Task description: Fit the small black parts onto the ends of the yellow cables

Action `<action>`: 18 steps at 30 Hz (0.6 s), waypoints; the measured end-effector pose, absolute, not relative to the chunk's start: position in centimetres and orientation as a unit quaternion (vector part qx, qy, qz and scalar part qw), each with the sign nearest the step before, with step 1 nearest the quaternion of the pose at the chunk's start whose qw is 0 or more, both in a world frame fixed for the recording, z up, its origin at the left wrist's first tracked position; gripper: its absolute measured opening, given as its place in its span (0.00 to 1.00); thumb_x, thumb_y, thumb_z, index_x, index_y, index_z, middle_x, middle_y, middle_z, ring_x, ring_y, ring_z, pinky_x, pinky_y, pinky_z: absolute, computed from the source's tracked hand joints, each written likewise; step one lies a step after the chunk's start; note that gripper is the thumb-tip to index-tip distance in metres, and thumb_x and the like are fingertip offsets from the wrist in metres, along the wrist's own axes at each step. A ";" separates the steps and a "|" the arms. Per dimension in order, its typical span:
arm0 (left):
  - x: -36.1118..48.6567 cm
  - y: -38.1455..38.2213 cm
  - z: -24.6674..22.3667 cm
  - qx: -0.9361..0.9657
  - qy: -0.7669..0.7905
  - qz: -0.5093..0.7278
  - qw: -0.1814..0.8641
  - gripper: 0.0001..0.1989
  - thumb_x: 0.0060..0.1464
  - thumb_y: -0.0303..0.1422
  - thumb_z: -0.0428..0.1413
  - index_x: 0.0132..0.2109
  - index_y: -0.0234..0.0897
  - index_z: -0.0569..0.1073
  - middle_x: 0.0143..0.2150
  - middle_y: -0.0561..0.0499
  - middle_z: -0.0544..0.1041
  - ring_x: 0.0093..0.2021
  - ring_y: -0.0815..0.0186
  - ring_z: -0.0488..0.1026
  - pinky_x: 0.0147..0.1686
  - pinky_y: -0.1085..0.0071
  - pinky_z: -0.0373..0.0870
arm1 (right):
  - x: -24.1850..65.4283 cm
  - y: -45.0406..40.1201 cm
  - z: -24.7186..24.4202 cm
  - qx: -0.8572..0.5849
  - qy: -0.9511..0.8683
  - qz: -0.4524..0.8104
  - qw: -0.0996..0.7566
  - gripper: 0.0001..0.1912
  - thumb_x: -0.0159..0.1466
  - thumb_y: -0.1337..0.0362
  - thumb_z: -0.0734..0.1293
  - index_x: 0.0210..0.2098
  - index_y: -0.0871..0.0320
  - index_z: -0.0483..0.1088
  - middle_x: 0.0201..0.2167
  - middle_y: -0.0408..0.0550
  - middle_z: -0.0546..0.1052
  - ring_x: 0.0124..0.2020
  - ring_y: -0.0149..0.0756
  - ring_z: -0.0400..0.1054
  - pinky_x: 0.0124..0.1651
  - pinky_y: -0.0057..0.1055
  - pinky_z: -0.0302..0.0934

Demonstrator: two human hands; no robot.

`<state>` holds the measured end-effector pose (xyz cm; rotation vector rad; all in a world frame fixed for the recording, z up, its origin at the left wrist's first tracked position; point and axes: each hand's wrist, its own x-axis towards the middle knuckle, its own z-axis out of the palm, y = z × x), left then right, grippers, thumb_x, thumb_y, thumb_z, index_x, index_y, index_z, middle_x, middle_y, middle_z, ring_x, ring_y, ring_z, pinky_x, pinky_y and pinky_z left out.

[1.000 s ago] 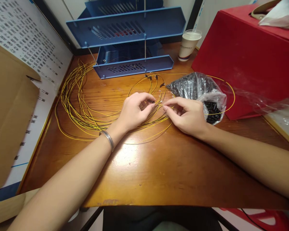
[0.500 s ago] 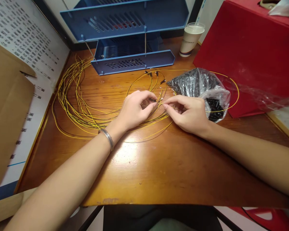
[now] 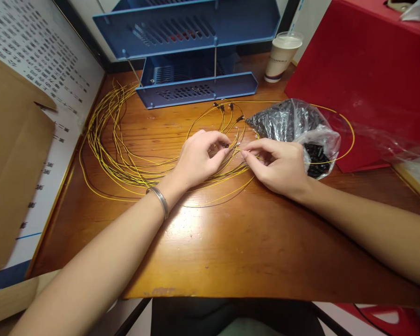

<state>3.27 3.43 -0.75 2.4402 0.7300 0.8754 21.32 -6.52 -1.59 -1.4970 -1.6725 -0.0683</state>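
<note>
Near the middle of the wooden table, my left hand (image 3: 201, 156) is closed, thumb and forefinger pinching a small black connector (image 3: 226, 145), mostly hidden by the fingers. My right hand (image 3: 278, 163) faces it, its fingertips pinched on a thin yellow wire (image 3: 353, 135) that spans the short gap between both hands and loops out to the right. Beneath and beside the hands lies a coil of yellow and black wires (image 3: 107, 163). Several wire ends with black connectors (image 3: 240, 119) fan out just beyond my fingers.
A clear plastic bag (image 3: 283, 119) of small black pieces (image 3: 317, 158) lies beyond my right hand. Behind stand a blue tiered tray (image 3: 199, 91) and a paper cup (image 3: 282, 58). A red box (image 3: 364, 88) is at right, cardboard (image 3: 17, 172) at left, the table edge (image 3: 210, 295) in front.
The whole view has shifted slightly, so everything appears a little further right. Both hands keep their pinch, with little visible movement between them.
</note>
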 end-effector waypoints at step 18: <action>3.3 3.6 -0.9 0.897 0.262 0.302 0.190 0.07 0.58 0.31 0.57 0.41 0.36 0.78 0.33 0.51 0.80 0.36 0.65 0.72 0.39 0.68 0.67 | 21.3 -6.5 -1.8 -0.597 -0.664 0.000 0.450 0.03 0.61 0.68 0.69 0.34 0.57 0.77 0.24 0.43 0.80 0.19 0.27 0.68 0.25 0.27 0.62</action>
